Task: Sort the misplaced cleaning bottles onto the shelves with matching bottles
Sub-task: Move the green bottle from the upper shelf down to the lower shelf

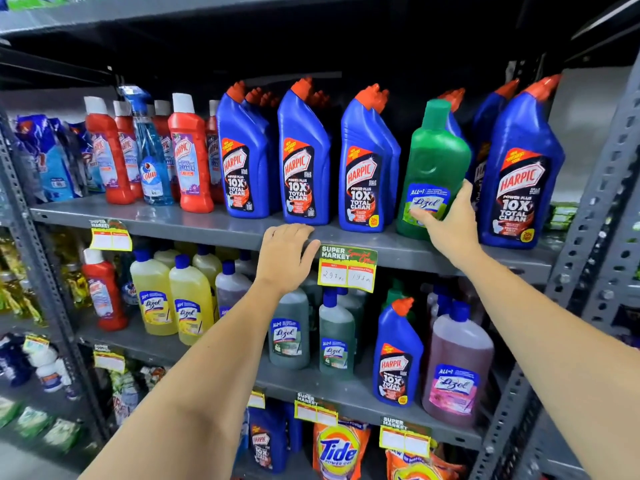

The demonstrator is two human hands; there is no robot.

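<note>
Upper shelf (pixel 207 225), grey metal: a row of blue Harpic bottles (pixel 304 157) with orange caps, standing upright. Among them, between the 3rd blue column and the far-right ones, 1 green Lizol bottle (pixel 434 168), upright on the shelf, label facing out.

Right hand (pixel 450 223): grip around the lower part of the green Lizol bottle, thumb across the label, fingers at its right side; bottle base on the shelf.

Left hand (pixel 285 258): fingers curled over the front edge of the upper shelf, left of the green Lizol bottle and lower; it holds no bottle. Just right of this hand, a yellow price tag (pixel 347 270) hangs from the shelf edge.

Left of the blue row: red Harpic bathroom cleaner bottles (pixel 190 157) with white caps, with 1 blue Colin spray bottle (pixel 150 157) standing among them.

Lower shelf (pixel 346 393), below the green Lizol bottle: yellow Lizol bottles (pixel 173 306), dark green Lizol bottles (pixel 311 334), 1 blue Harpic bottle (pixel 396 358), 1 pink Lizol bottle (pixel 457 368). Far left on it, 1 red Harpic bottle (pixel 104 292).
</note>
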